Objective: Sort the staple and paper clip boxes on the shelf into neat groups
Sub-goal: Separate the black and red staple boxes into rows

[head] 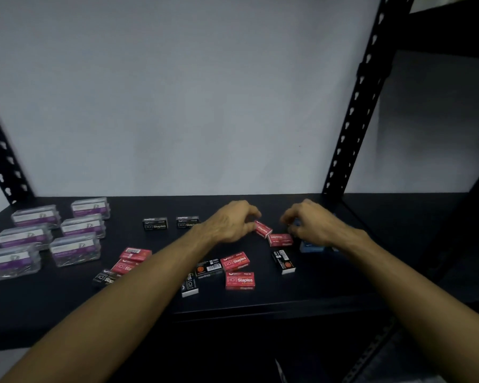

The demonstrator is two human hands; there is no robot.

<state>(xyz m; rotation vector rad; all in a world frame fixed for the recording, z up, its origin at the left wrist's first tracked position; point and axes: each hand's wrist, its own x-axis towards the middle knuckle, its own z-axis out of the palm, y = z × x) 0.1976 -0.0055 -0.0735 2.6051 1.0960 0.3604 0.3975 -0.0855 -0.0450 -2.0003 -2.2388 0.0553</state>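
The left hand (233, 222) is pinching a tilted red staple box (262, 228); the right hand (313, 221) is curling over blue boxes (311, 246), grip unclear. Grouping reds together seems next.

Six clear purple-label paper clip boxes (53, 233) are sitting grouped on the shelf's (260, 305) left, while red staple boxes (239, 280) and black staple boxes (155, 223) are lying scattered mid-shelf.

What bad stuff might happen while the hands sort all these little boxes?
1. The left hand pinches a red staple box that is tilted; it might slip and knock the red box beside it.
2. The left forearm crosses low over the scattered boxes and may drag them further out of order.
3. A black box sits near the shelf's front edge; a nudge might push it off.
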